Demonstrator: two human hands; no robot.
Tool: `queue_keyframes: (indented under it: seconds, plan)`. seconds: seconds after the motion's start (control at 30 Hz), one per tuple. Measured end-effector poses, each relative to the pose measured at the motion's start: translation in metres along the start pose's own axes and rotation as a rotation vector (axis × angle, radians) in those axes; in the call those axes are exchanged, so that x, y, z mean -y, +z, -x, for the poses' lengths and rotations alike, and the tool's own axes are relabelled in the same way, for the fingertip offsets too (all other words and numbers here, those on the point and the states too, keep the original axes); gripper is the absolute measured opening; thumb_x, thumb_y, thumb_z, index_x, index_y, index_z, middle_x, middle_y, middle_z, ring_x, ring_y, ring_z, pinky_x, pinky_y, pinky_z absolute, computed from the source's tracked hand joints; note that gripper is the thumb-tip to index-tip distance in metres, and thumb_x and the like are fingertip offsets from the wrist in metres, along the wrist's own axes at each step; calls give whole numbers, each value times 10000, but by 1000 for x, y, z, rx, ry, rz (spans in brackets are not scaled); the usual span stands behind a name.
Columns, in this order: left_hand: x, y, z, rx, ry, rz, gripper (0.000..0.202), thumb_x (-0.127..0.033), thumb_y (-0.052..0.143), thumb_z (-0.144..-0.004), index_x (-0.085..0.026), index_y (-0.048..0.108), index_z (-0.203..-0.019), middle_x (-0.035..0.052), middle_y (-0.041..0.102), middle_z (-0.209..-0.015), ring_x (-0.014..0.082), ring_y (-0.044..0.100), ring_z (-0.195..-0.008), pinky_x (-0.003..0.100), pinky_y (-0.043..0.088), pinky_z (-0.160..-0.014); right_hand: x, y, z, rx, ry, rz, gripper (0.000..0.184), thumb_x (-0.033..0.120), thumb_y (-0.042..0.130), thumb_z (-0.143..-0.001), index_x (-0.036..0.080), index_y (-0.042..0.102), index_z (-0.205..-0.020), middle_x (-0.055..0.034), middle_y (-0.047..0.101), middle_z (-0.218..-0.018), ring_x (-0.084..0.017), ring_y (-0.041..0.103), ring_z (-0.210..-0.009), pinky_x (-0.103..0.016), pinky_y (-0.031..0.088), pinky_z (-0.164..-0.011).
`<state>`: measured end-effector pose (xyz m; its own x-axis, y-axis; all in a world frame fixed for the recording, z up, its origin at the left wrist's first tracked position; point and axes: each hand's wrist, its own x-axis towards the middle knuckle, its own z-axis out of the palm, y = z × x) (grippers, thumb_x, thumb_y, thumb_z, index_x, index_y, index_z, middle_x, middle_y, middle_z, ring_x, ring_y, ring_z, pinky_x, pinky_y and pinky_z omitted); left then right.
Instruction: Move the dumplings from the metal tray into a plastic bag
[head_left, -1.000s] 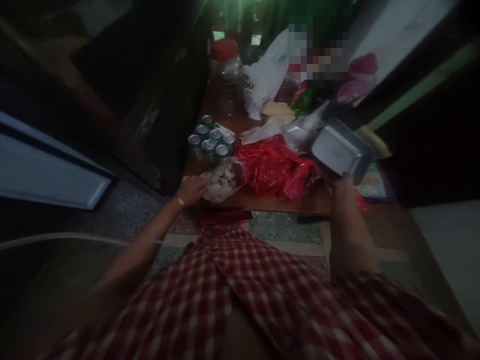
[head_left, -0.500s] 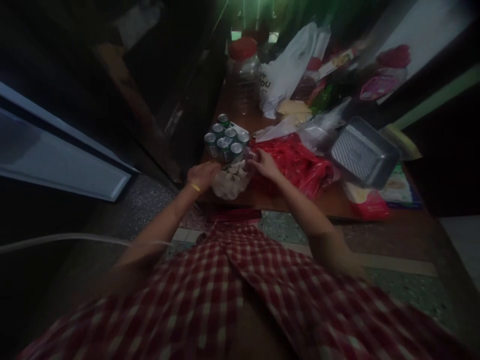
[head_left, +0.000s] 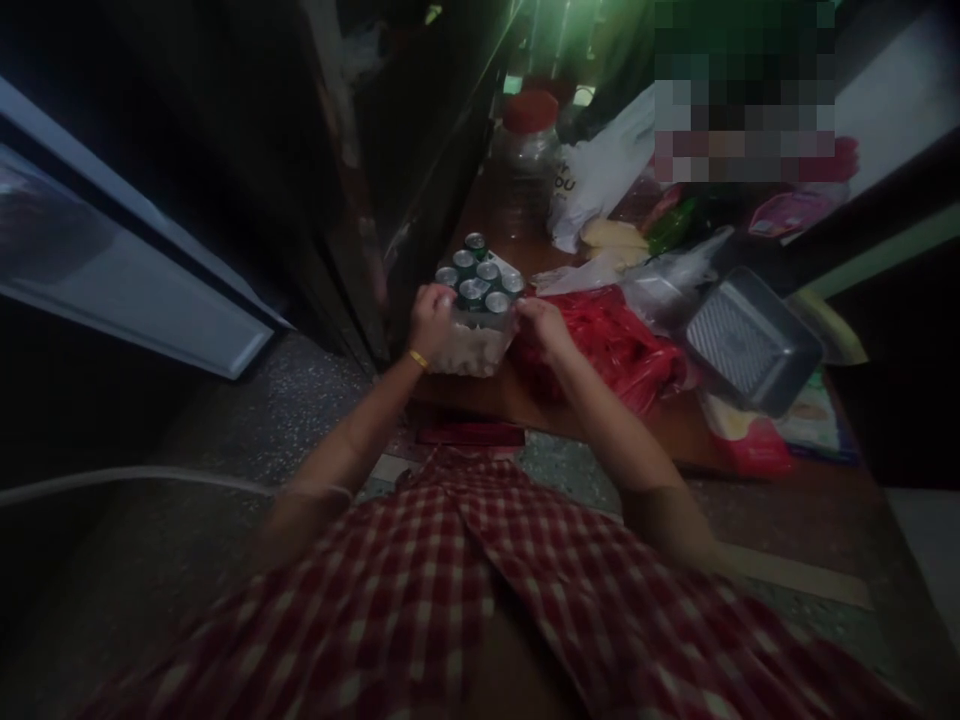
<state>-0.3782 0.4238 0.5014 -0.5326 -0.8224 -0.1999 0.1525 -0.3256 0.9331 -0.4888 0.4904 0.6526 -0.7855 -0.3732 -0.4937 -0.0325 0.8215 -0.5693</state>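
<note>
Hands are both on a clear bag [head_left: 472, 348] of pale chunks at the near edge of the wooden table [head_left: 660, 432]. My left hand [head_left: 431, 322] has its fingers closed on the bag's left top edge, my right hand [head_left: 541, 325] is pinching the right edge, so they're apart with the bag between them. Green-topped cans [head_left: 480, 282] sit just behind it, red plastic bag [head_left: 607, 340] right beside, grey tray [head_left: 750, 340] further right.
</note>
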Motion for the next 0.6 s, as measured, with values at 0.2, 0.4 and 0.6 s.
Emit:
queue_keyframes:
  seconds: [0.2, 0.4, 0.6]
  plan:
    - [30, -3, 56, 205, -24, -102, 192, -145, 444, -857, -167, 622, -926, 61, 590, -950, 183, 575, -945, 347, 478, -918, -39, 8, 9, -65, -56, 47, 387, 552, 701, -588, 203, 540, -632, 66, 474, -539, -90, 379, -542, -235, 300, -550]
    - [27, -29, 96, 337, 55, -130, 442, -92, 418, -817, -168, 621, -1202, 110, 538, -1284, 208, 507, -1238, 379, 389, -1101, -52, -24, 14, -284, -72, 94, 378, 498, 693, -579, 185, 636, -782, 21, 642, -731, -131, 533, -689, -267, 428, -683]
    - [38, -127, 112, 507, 37, -46, 315, -224, 433, -891, -189, 715, -1027, 69, 702, -1041, 180, 649, -977, 315, 498, -934, -74, -30, 53, -713, -268, 327, 312, 427, 608, -806, 143, 659, -925, -47, 671, -956, -165, 610, -896, -362, 489, -884]
